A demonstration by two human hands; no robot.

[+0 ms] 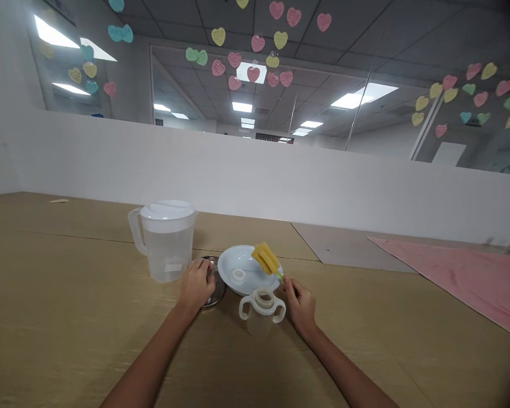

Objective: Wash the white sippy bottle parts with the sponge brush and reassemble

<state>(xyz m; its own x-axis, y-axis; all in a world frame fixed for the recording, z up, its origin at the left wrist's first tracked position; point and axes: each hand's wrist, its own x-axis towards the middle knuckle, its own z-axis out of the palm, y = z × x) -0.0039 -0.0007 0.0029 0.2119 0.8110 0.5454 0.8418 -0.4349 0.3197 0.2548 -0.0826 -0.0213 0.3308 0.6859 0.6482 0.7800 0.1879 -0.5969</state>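
Note:
A bottle brush with a yellow sponge head [266, 259] and a green handle is in my right hand [300, 306], its fingers closed round the handle. The sponge is above the right side of a white bowl [229, 258], where a small white ring-shaped piece [237, 276] lies. In front of the bowl stands a clear baby bottle with two white handles [263, 309], upright and without a cap. My left hand [196, 285] is over a round metal dish [219, 290], fingers curled inward; whatever they may hold in it is hidden.
A lidded plastic pitcher of water [168, 243] stands left of the metal dish, close to my left hand. A pink cloth [463, 277] lies at the right. A low white wall [255, 175] with glass above runs behind the table.

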